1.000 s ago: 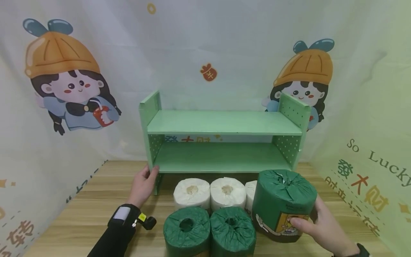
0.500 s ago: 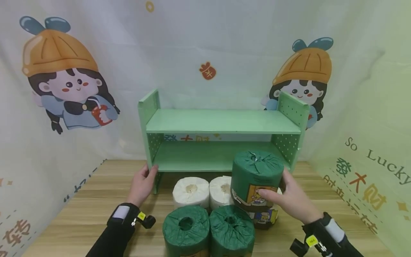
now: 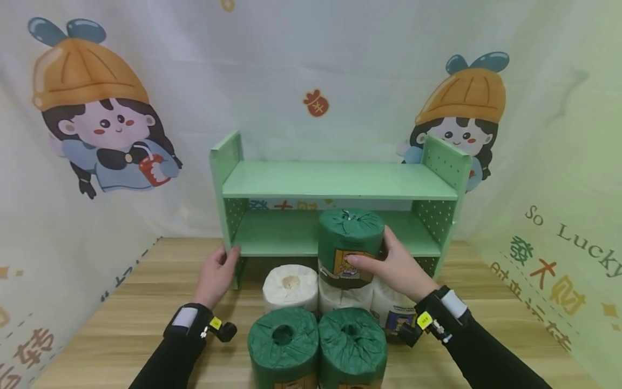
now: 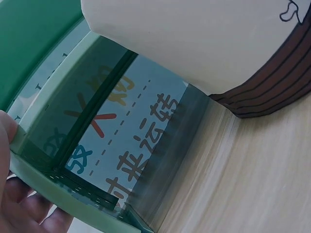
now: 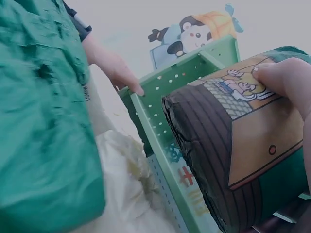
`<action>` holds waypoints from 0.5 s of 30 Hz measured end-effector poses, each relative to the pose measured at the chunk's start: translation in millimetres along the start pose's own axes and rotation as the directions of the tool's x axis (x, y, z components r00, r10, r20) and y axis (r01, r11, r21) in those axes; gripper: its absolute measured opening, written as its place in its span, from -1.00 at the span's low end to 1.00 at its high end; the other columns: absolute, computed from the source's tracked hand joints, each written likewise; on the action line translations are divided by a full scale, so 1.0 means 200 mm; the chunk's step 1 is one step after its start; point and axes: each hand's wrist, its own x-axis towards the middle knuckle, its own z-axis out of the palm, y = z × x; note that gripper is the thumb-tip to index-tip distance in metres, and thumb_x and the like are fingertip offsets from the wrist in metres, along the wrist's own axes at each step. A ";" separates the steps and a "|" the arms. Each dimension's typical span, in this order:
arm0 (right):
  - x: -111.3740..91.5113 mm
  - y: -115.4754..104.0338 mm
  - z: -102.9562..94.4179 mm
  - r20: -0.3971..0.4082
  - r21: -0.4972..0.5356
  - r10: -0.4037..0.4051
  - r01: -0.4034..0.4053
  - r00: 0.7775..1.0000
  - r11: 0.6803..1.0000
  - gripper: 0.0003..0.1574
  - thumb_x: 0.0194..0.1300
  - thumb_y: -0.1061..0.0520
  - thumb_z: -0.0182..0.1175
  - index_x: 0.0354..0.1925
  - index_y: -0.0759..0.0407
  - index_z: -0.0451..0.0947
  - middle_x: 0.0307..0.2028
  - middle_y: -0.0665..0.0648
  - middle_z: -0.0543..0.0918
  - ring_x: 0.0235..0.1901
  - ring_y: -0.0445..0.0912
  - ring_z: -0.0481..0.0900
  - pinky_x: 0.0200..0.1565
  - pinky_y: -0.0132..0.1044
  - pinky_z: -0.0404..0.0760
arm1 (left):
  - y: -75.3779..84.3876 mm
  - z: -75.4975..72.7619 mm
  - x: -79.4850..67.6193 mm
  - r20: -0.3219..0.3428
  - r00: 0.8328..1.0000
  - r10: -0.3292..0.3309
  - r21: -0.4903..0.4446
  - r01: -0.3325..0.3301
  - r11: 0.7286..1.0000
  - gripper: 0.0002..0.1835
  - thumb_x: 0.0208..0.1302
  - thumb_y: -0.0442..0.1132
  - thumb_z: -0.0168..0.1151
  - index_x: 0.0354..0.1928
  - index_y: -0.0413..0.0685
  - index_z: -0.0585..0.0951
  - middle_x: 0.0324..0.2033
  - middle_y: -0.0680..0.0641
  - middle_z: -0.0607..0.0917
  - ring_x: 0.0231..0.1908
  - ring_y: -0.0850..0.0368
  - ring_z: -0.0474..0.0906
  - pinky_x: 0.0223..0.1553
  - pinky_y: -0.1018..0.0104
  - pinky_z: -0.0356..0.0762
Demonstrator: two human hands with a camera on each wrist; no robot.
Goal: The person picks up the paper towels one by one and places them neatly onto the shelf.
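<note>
In the head view my right hand [image 3: 400, 267] grips a green paper-wrapped toilet roll [image 3: 351, 243] from its right side, thumb across the printed front. The roll is upright, overlapping the lower board of a light green two-tier shelf [image 3: 340, 181] and the top of a white roll. My left hand [image 3: 217, 275] holds the shelf's left side panel near the lower board. In the left wrist view the thumb is on the panel's near side and curled fingers [image 4: 36, 206] show beyond it. The right wrist view shows the held roll's brown striped base end and my thumb [image 5: 286, 77].
Two green-wrapped rolls [image 3: 283, 340] stand at the front of the wooden table [image 3: 146, 302]. Behind them, before the shelf, is a row of white-wrapped rolls [image 3: 291, 286], partly hidden by the held roll and right wrist. A printed cloth [image 3: 272, 70] hangs behind.
My right hand has carried the green toilet roll leftward and up, from the right of the rolls to the front of the lower board. The left hand keeps its hold on the shelf.
</note>
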 end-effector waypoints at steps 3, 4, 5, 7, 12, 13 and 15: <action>0.05 -0.02 0.02 0.003 -0.001 0.027 -0.027 1.000 1.000 0.04 0.24 -0.16 0.40 0.45 -0.08 -0.01 0.23 0.07 0.37 0.14 -0.10 0.42 0.09 -0.01 0.54 | 0.00 0.00 0.00 0.009 1.000 0.003 -0.010 -0.003 1.000 -0.49 0.56 0.11 -0.06 0.26 -0.12 0.51 0.12 -0.22 0.57 0.09 -0.04 0.44 0.08 -0.12 0.46; 0.07 -0.03 0.03 0.001 -0.003 0.035 -0.035 0.999 0.999 0.05 0.23 -0.18 0.41 0.44 -0.07 0.00 0.23 0.06 0.37 0.13 -0.10 0.43 0.08 -0.01 0.55 | 0.00 0.00 0.01 0.012 1.000 0.005 -0.013 -0.005 1.000 -0.49 0.56 0.10 -0.06 0.28 -0.11 0.50 0.14 -0.23 0.56 0.10 -0.04 0.44 0.08 -0.13 0.46; 0.09 -0.03 0.03 -0.002 -0.013 0.043 -0.043 0.999 0.999 0.05 0.22 -0.20 0.41 0.43 -0.07 0.02 0.22 0.06 0.38 0.12 -0.11 0.44 0.08 -0.01 0.55 | 0.00 0.00 0.01 0.012 1.000 0.008 -0.016 -0.008 1.000 -0.49 0.57 0.09 -0.06 0.29 -0.11 0.49 0.14 -0.23 0.56 0.11 -0.04 0.44 0.09 -0.13 0.47; 0.13 -0.03 0.05 -0.001 -0.022 0.051 -0.051 0.999 0.998 0.02 0.21 -0.22 0.41 0.40 -0.05 0.05 0.19 0.06 0.40 0.10 -0.10 0.45 0.06 -0.01 0.56 | 0.00 0.00 0.01 0.014 1.000 0.011 -0.018 -0.011 1.000 -0.49 0.57 0.09 -0.06 0.32 -0.09 0.47 0.17 -0.22 0.54 0.13 -0.05 0.42 0.10 -0.14 0.45; 0.21 -0.01 0.09 0.004 -0.111 0.077 -0.076 0.997 0.991 0.13 0.18 -0.29 0.40 0.44 0.04 0.00 0.18 0.11 0.41 0.11 -0.08 0.43 0.12 0.03 0.50 | 0.00 0.00 0.00 0.013 1.000 0.021 -0.019 -0.021 1.000 -0.48 0.57 0.10 -0.06 0.33 -0.08 0.46 0.19 -0.22 0.52 0.16 -0.06 0.40 0.13 -0.16 0.43; 0.22 0.00 0.10 0.008 -0.120 0.084 -0.082 0.996 0.989 0.15 0.17 -0.29 0.40 0.44 0.06 -0.01 0.18 0.13 0.41 0.11 -0.07 0.42 0.13 0.04 0.48 | 0.00 0.00 0.00 0.012 1.000 0.023 -0.020 -0.022 1.000 -0.48 0.56 0.10 -0.06 0.32 -0.09 0.46 0.19 -0.23 0.52 0.16 -0.07 0.40 0.13 -0.16 0.42; 0.24 0.01 0.11 0.007 -0.139 0.105 -0.103 0.994 0.985 0.22 0.15 -0.31 0.41 0.46 0.08 -0.05 0.18 0.14 0.41 0.12 -0.06 0.41 0.15 0.05 0.46 | 0.00 0.00 0.00 0.010 1.000 0.025 -0.016 -0.025 1.000 -0.48 0.56 0.11 -0.06 0.30 -0.11 0.48 0.17 -0.24 0.54 0.14 -0.06 0.41 0.12 -0.15 0.43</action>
